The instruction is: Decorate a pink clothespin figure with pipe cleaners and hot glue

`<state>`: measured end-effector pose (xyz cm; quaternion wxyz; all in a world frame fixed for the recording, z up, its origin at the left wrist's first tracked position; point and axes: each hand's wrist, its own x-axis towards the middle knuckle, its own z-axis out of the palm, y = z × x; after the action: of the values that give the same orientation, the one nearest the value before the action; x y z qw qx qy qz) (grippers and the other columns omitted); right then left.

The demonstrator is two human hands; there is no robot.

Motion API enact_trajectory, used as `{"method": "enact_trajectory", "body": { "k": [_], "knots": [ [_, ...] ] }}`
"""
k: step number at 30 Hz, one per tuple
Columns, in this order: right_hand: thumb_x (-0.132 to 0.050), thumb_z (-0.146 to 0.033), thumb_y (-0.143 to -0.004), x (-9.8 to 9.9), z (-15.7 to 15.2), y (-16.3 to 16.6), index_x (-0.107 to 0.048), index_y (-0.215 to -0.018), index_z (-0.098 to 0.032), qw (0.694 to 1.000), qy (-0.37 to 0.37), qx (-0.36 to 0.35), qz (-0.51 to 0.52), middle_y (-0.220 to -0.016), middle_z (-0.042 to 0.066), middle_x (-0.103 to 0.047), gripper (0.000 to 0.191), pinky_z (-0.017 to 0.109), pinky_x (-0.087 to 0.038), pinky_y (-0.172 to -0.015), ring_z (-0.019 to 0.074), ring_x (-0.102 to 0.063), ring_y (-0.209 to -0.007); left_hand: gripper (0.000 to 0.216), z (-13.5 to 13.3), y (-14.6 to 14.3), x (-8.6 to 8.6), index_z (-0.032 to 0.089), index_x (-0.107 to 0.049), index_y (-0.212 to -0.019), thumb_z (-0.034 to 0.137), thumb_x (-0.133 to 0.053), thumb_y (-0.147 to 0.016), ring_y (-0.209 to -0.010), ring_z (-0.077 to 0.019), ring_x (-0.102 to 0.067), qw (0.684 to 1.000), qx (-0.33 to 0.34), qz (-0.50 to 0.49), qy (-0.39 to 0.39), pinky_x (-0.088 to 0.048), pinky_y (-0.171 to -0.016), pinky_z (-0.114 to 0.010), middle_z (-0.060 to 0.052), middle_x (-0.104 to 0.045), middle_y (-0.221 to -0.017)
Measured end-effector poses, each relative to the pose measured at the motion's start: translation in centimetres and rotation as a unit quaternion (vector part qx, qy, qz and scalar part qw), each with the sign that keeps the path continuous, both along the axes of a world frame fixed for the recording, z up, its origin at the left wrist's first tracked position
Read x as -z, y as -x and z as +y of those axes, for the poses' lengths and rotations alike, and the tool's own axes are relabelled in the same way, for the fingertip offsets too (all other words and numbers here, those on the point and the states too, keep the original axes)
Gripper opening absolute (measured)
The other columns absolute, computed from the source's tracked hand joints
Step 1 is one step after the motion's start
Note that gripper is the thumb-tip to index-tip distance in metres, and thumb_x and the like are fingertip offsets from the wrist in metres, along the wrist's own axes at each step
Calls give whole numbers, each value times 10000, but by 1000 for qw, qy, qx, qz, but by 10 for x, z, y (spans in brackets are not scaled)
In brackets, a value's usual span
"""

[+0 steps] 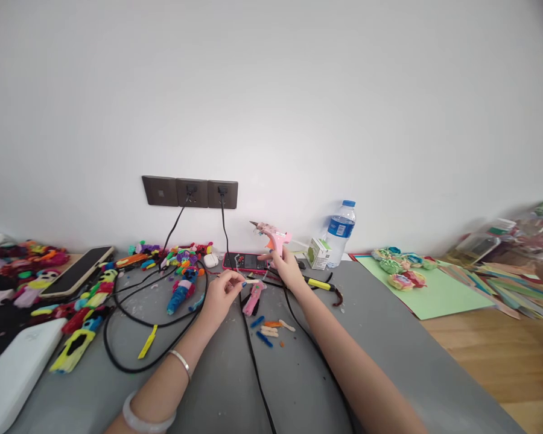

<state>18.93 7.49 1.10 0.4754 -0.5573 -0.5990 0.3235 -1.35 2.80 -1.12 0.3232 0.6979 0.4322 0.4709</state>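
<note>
A: Where's the glue gun (271, 238)?
B: Mid-frame, in the right hand (286, 268), at the right end of the phone (245, 261), below the wall sockets (189, 192).
A: The water bottle (341, 232)?
B: Right of it, by the wall, a small carton (317, 253) at its left. A paper sheet (434, 292) lies further right on the table (389, 361).

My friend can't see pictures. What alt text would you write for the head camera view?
A person's right hand grips a pink glue gun while the left hand pinches a small pale piece, above a grey table. Colourful craft bits, black cables, a phone and a water bottle sit around, below wall sockets.
</note>
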Motion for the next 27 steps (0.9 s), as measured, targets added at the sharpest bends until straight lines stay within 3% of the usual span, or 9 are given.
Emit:
{"method": "enact_trajectory", "body": {
  "k": [4,6,10,14,18,23,27],
  "knots": [
    [-615,-402,-783,-13,-16,-10,-528,-957,-189,976,8,-71,204,-759,33,-722,288,273,-448,-575,149,-598,-576,124,-2,-2,1,183,-657,-806,244,-550,-809,-593,-134,-504,1000,12,18,12,-377,-564,-240,-22,-654,-771],
    [-698,-425,-751,-16,-26,-15,-545,-878,-191,960,21,-96,263,-605,-29,-628,307,241,-383,-490,98,-484,-454,125,-3,-4,0,180,-655,-797,237,-544,-806,-603,-136,-506,999,17,27,15,-374,-567,-239,-25,-654,-773],
    [-630,-527,-833,-11,-42,-22,-545,-686,-191,930,34,-142,339,-409,-73,-399,377,239,-315,-436,68,-304,-367,126,-4,-5,0,179,-653,-799,220,-534,-802,-598,-130,-505,999,25,37,16,-373,-565,-237,-28,-662,-802],
    [-561,-569,-869,-5,-44,-25,-571,-666,-185,943,23,-111,312,-390,-44,-418,435,236,-286,-406,87,-357,-376,121,-3,-5,1,182,-656,-794,211,-539,-790,-598,-132,-517,999,22,40,21,-381,-562,-239,-27,-669,-798],
    [-549,-616,-845,-4,-44,-25,-623,-881,-156,959,32,-97,266,-392,-62,-444,468,223,-218,-360,85,-331,-334,138,0,-1,2,182,-661,-800,264,-550,-804,-648,-155,-563,1000,-10,16,20,-416,-575,-249,-35,-660,-786],
    [-472,-617,-883,-9,-52,-24,-612,-932,-133,964,42,-154,211,-387,-64,-461,507,223,-173,-327,81,-306,-294,161,3,6,3,181,-632,-853,322,-560,-823,-686,-168,-624,996,-56,-51,42,-491,-611,-270,-44,-648,-843],
    [-441,-582,-925,-13,-60,-22,-556,-816,-168,959,41,-231,158,-395,-61,-487,444,214,-210,-335,71,-300,-293,149,3,9,1,186,-615,-888,315,-565,-835,-638,-161,-645,993,-68,-80,45,-508,-606,-269,-16,-634,-769]
  ]
}}
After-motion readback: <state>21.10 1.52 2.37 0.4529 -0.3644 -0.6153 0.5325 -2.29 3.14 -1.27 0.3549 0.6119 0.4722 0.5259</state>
